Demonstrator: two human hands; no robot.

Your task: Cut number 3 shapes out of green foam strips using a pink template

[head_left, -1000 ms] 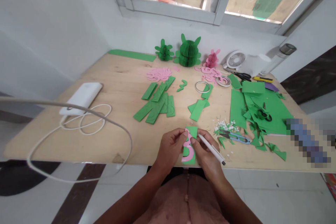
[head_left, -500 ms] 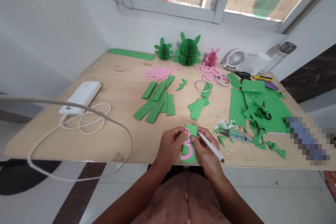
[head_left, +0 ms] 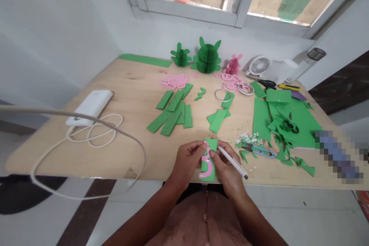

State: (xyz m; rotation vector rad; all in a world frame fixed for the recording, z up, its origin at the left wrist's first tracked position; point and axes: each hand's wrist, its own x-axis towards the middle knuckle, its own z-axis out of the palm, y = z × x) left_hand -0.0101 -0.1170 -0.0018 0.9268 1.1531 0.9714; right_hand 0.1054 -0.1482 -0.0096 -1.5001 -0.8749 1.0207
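Note:
At the table's front edge, a curvy pink paper cutout (head_left: 209,169) lies over a green paper strip (head_left: 212,144). My left hand (head_left: 186,161) pinches both at their left side, its thumb on the cutout. My right hand (head_left: 227,167) is closed with its thumb pressing on the strip's right side. A white pen (head_left: 233,162) with a dark end rests in the same hand, slanting down to the right. Beyond my hands lie more green strips (head_left: 218,120), and a stack of green pieces (head_left: 171,119) with curved outlines drawn on some.
Pink cutouts (head_left: 175,81) lie farther back, below green honeycomb paper figures (head_left: 206,59). To the right are blue thread snips (head_left: 263,151), paper scraps (head_left: 284,144), black scissors (head_left: 266,83) and a yellow cutter (head_left: 289,87). A white power bank (head_left: 90,107) and cable (head_left: 144,157) occupy the left.
The whole view has shifted slightly. Both hands keep the same hold on the cutout, strip and pen, with no clear movement between them.

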